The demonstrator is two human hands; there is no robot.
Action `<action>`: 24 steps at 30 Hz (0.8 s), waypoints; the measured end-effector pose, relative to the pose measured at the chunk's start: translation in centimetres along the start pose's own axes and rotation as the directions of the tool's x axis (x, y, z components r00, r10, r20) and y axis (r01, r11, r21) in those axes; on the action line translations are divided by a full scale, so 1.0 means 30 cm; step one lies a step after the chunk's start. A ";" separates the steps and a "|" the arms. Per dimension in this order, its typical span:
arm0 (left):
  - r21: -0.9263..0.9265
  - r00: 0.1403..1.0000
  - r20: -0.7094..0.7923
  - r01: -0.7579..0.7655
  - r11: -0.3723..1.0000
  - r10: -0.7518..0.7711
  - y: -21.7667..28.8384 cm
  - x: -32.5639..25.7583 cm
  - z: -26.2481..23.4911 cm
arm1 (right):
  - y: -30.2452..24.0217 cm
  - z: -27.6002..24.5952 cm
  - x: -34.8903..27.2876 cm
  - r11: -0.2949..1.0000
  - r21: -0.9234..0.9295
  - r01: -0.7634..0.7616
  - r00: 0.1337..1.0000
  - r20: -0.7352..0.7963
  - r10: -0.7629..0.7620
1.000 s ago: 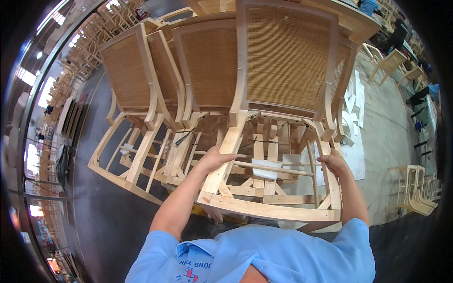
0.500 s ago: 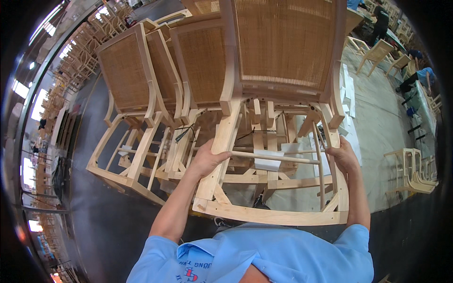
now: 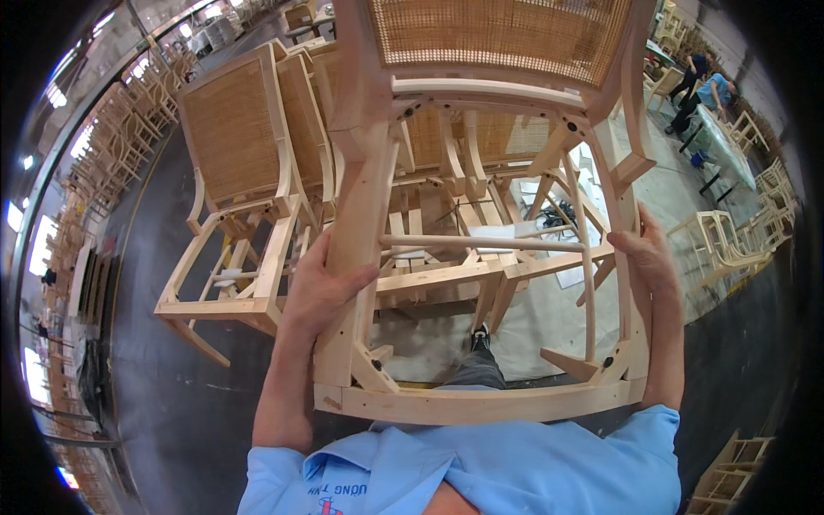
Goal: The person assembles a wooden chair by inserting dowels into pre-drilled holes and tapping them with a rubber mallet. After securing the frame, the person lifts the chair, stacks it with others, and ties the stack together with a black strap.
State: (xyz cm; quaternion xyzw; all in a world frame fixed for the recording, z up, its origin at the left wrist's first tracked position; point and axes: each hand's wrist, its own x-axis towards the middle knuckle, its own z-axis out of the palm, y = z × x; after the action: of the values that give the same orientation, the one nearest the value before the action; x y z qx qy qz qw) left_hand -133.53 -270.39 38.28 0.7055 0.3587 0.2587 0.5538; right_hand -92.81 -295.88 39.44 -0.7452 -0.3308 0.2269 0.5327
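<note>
A pale wooden chair frame [image 3: 481,407] with a woven cane back [image 3: 498,39] is held up close against my body. My left hand [image 3: 322,283] grips its left seat rail, thumb over the top. On the opposite rail, my right hand [image 3: 645,253] holds on, its fingers partly hidden behind the wood. The seat is an open frame, and a round stretcher [image 3: 485,243] shows through it. Below and beyond stand several similar chairs; the one at left [image 3: 232,129] shows a cane back and a bare seat frame.
Pale sheeting [image 3: 524,339] covers the floor beneath the chairs. Stacked chair frames [image 3: 730,245] stand at right, with another wooden frame [image 3: 734,472] at lower right. Two people work by a long table [image 3: 725,146] at far right. Rows of chairs [image 3: 112,154] line the left side.
The held chair has risen and come nearer my body, apart from the chairs behind it. Both hands still grip its rails. My leg and shoe now show through the open seat.
</note>
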 end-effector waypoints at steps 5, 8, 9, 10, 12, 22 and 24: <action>-0.029 0.998 -0.049 -0.045 0.999 0.043 0.007 -0.175 -0.139 | -0.109 0.089 -0.166 0.999 -0.009 0.053 0.999 -0.010 -0.053; 0.050 0.993 -0.107 -0.040 0.998 0.045 0.023 -0.243 -0.186 | -0.134 0.127 -0.204 0.997 -0.031 0.067 0.998 -0.002 -0.067; 0.039 0.992 -0.112 -0.051 0.998 0.055 0.018 -0.261 -0.206 | -0.133 0.153 -0.205 0.997 -0.017 0.081 0.997 0.001 -0.081; 0.027 0.991 -0.118 -0.062 0.998 0.065 0.002 -0.275 -0.228 | -0.130 0.177 -0.202 0.996 -0.004 0.094 0.996 0.005 -0.094; 0.039 0.988 -0.131 -0.079 0.996 0.083 -0.024 -0.294 -0.262 | -0.110 0.217 -0.180 0.992 0.016 0.122 0.992 0.040 -0.122; 0.092 0.985 -0.167 0.055 0.994 -0.039 -0.063 -0.254 -0.323 | 0.006 0.406 0.002 0.991 0.134 -0.003 0.982 0.189 -0.022; 0.113 0.981 -0.190 0.070 0.991 -0.047 -0.068 -0.229 -0.329 | 0.013 0.429 0.050 0.990 0.137 -0.011 0.975 0.223 -0.020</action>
State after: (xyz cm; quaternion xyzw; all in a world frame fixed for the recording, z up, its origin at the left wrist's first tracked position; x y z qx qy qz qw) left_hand -145.68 -269.70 39.03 0.6992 0.4444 0.2854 0.4819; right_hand -100.59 -286.59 34.87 -0.6757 -0.3738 0.3305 0.5426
